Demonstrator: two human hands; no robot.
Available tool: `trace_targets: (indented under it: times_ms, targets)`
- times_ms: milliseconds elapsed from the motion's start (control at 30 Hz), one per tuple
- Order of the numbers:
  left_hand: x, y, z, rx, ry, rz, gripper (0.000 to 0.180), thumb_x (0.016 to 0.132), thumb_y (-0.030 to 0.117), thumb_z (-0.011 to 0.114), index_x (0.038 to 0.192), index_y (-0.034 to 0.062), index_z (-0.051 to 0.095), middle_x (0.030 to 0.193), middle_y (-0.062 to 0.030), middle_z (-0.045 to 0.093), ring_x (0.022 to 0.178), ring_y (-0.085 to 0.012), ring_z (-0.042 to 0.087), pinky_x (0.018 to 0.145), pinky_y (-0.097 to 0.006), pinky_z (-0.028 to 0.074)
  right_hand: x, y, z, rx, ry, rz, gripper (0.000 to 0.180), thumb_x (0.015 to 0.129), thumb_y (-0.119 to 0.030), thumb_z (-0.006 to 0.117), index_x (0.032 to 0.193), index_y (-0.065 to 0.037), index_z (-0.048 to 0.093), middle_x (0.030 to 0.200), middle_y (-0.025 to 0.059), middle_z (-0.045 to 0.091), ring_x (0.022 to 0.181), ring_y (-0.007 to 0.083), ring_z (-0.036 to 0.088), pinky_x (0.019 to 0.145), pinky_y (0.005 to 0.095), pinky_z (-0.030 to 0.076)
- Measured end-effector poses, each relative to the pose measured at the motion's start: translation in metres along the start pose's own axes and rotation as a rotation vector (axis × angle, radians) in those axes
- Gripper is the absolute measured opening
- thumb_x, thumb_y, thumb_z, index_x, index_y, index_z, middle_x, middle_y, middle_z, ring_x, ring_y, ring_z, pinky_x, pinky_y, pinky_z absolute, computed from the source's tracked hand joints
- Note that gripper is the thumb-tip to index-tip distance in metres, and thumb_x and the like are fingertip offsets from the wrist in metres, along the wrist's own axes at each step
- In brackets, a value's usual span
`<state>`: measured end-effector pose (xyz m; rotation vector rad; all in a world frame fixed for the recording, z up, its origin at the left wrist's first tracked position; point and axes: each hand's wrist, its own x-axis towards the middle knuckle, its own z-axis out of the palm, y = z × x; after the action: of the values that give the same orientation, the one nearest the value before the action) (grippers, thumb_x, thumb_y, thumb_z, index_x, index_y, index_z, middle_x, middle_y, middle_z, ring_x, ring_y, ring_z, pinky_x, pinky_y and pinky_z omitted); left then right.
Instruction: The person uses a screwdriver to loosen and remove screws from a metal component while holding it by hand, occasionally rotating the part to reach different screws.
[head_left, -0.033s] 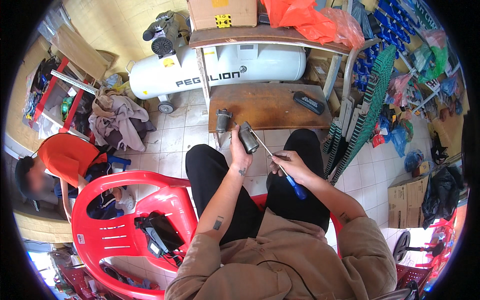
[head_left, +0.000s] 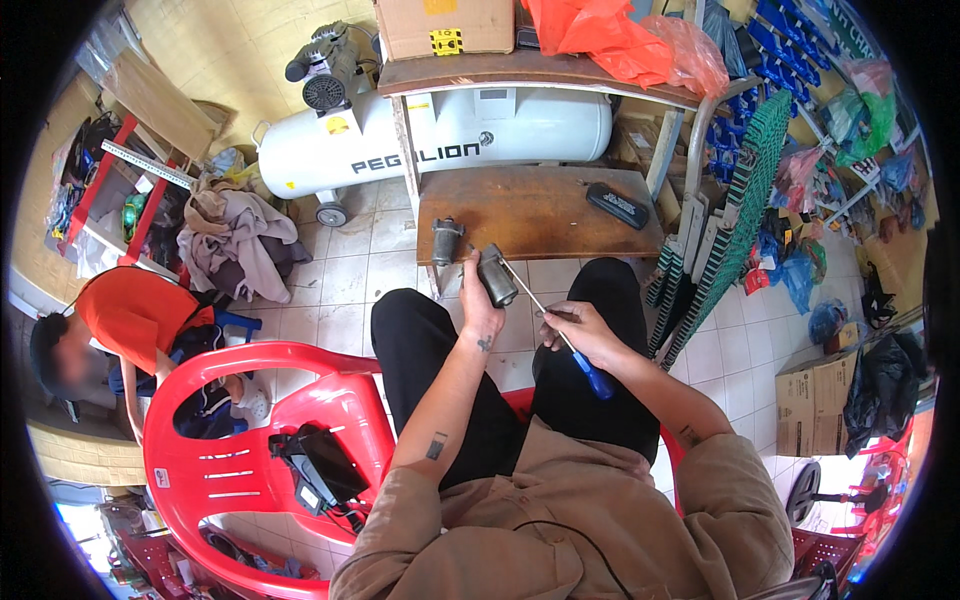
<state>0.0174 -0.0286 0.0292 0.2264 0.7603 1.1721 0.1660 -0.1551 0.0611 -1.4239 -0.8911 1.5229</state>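
My left hand (head_left: 482, 308) is closed around a grey metal cylinder (head_left: 497, 280) that looks like a small electric motor, held tilted above my knees. In my right hand (head_left: 587, 335) is a screwdriver; its blue handle (head_left: 597, 382) points down toward me, past my palm. The thin shaft runs up and left from my fingers, its tip at the upper right side of the motor. Whether the tip sits on a screw is too small to tell. A similar grey motor (head_left: 446, 243) stands on the left end of the low wooden shelf (head_left: 540, 200), just beyond my left hand.
A dark case (head_left: 618, 205) lies on the shelf's right side. Behind stands a white air compressor tank (head_left: 330, 150). Folded green-netted frames (head_left: 735, 220) lean at right. A red plastic chair (head_left: 270, 350) bearing a black device is at left; beyond it a person in orange (head_left: 145, 310) bends down.
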Motion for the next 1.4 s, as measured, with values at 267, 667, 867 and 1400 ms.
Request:
trace_targets:
  times_ms: [267,667,867,1400]
  targets:
    - [0.006,0.004,-0.009,-0.045,0.052,-0.012,0.033,0.095,0.041,0.058,0.115,0.0154,0.056,0.089,-0.003,0.066,0.073,-0.0173,0.063,0.067,-0.035,0.055,-0.028,-0.016,0.005,-0.381,-0.174,0.107,0.047,0.102,-0.013,0.046,0.148,-0.013,0.034,0.085,0.009,0.062,0.06,0.0145,0.061,0.063,0.029,0.057]
    - [0.025,0.019,-0.023,-0.289,-0.142,-0.142,0.037,0.096,0.042,0.046,0.108,0.0108,0.06,0.095,-0.0092,0.065,0.087,-0.0255,0.063,0.083,-0.043,0.054,-0.03,-0.026,-0.003,-0.682,0.064,-0.331,0.036,0.099,-0.012,0.05,0.134,-0.005,0.054,0.065,0.0104,0.058,0.058,0.0197,0.056,0.061,0.0349,0.046]
    - [0.01,0.03,-0.006,-0.322,-0.225,-0.088,0.035,0.092,0.042,0.052,0.107,0.011,0.06,0.093,-0.0076,0.066,0.085,-0.0232,0.064,0.086,-0.043,0.054,-0.033,-0.03,-0.002,-0.645,0.047,-0.334,0.038,0.098,-0.011,0.05,0.136,-0.006,0.054,0.064,0.0099,0.055,0.058,0.0192,0.053,0.061,0.0334,0.046]
    - [0.032,0.015,-0.028,-0.242,-0.099,-0.202,0.041,0.101,0.046,0.038,0.106,0.012,0.061,0.095,-0.0078,0.068,0.084,-0.0242,0.065,0.075,-0.041,0.056,-0.034,-0.032,-0.003,-0.739,0.053,-0.337,0.037,0.098,-0.014,0.049,0.135,-0.008,0.055,0.067,0.0131,0.061,0.061,0.0263,0.06,0.064,0.0376,0.049]
